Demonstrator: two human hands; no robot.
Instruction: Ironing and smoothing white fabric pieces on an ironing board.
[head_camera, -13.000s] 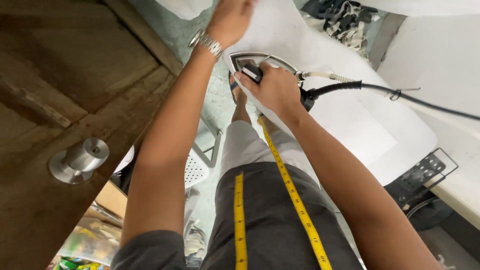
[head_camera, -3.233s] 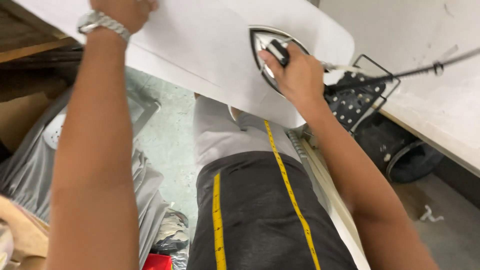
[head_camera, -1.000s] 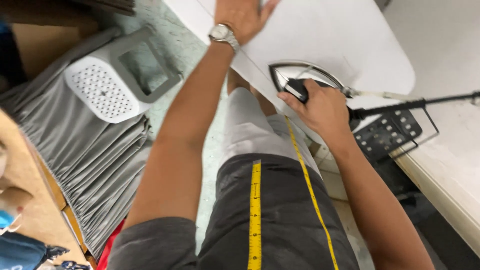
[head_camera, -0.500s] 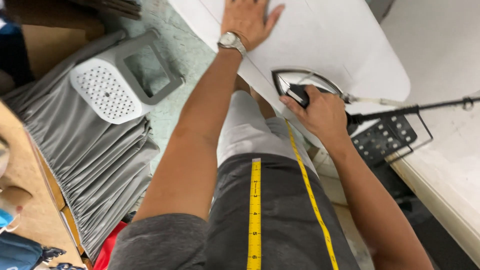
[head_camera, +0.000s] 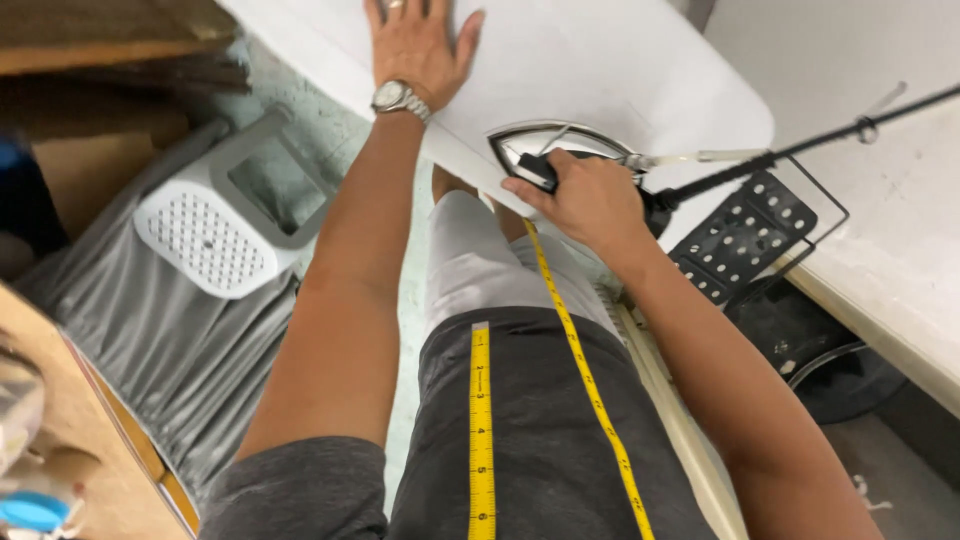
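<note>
on white board (head_camera: 640, 70): left hand (head_camera: 420, 45) flat, right hand (head_camera: 590, 195) gripping iron (head_camera: 560, 145).

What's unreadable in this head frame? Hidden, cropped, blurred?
Head view:
- Iron: handle hidden under the right hand.
- Left hand: fingertips cut off by the top edge.
- Cord: runs off the right edge.
- Grey fabric stack: partly covered by the white stool.

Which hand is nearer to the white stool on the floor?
Left. The left hand lies flat on the white board, above the stool. The right hand grips the iron, farther away.
</note>
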